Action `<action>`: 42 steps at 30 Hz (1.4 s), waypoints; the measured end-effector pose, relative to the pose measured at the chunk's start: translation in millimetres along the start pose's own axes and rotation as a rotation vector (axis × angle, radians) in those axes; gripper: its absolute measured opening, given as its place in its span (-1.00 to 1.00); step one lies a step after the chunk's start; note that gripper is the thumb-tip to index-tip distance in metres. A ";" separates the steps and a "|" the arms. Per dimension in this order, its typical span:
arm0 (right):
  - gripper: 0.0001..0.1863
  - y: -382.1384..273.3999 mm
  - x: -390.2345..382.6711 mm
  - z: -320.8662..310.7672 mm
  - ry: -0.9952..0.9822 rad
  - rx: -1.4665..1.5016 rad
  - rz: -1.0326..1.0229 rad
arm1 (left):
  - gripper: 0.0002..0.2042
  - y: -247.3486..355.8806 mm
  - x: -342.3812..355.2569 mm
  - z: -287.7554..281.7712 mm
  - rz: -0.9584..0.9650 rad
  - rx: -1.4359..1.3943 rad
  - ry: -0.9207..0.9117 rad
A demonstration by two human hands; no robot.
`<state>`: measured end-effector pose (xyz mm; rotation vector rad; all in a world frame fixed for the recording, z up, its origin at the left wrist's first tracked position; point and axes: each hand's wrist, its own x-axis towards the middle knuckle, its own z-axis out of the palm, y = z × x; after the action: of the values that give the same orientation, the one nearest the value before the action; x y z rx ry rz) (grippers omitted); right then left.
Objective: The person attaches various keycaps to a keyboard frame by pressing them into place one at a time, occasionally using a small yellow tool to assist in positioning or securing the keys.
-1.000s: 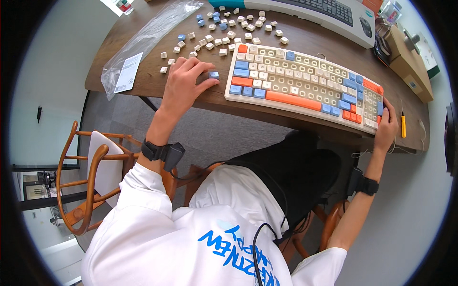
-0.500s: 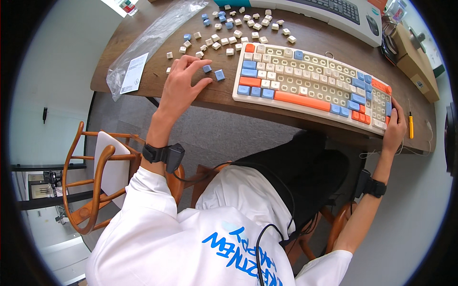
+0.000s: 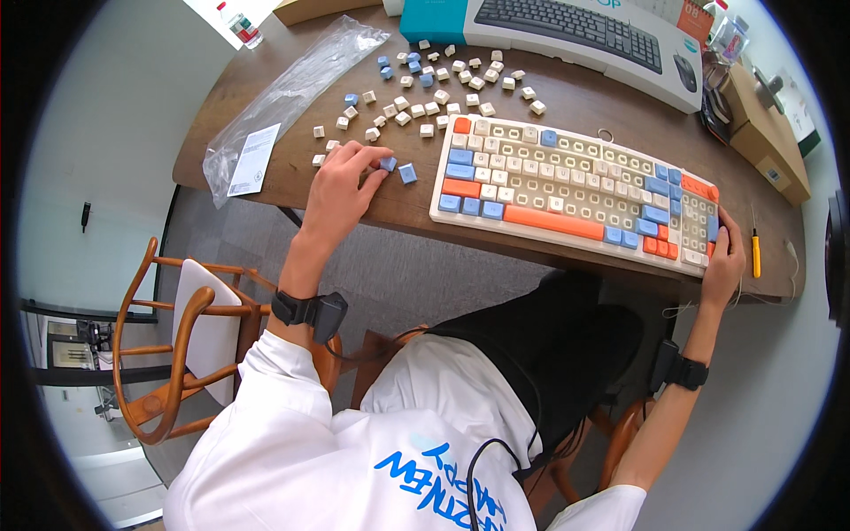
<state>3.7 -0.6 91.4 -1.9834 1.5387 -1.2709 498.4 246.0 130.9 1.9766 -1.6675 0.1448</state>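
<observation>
A cream keyboard (image 3: 575, 190) with blue and orange keycaps lies on the brown wooden table (image 3: 266, 115). My left hand (image 3: 341, 190) rests on the table left of the keyboard, with thumb and fingertips closed around a loose blue keycap (image 3: 387, 164). A second blue keycap (image 3: 407, 173) lies just beside it. Several loose cream and blue keycaps (image 3: 443, 84) are scattered behind my left hand. My right hand (image 3: 726, 261) grips the keyboard's right end at the table's near edge. Both wrists wear black bands.
A clear plastic bag (image 3: 292, 97) with a paper slip lies at the table's left. A boxed black keyboard (image 3: 575, 26) stands at the back, cardboard boxes (image 3: 766, 133) at the right. A yellow-handled tool (image 3: 755, 252) lies beyond my right hand. A wooden chair (image 3: 177, 354) stands left of me.
The view has tilted, so everything sits lower in the picture. A second blue keycap has appeared beside my left fingers. My right hand stays on the keyboard's end.
</observation>
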 end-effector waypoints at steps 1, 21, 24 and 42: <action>-0.66 -1.7 -0.1 -0.2 0.003 -0.002 -0.002 | -0.72 -0.8 0.6 0.5 -0.011 -0.006 -0.012; -0.62 -4.1 3.4 -8.7 -0.089 -0.084 0.030 | -0.69 -12.8 0.9 10.9 -0.160 -0.356 0.006; -0.65 -18.5 10.5 -22.2 -0.180 -0.188 0.012 | -0.70 -10.0 2.8 12.5 -0.146 -0.349 0.032; -0.77 -299.0 116.4 126.8 -0.681 -0.312 -0.647 | -0.70 -10.9 2.5 12.8 -0.143 -0.306 0.065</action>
<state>288.0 -28.1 285.0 -2.8440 0.8163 -0.4045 505.9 238.8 117.4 1.8289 -1.4077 -0.0930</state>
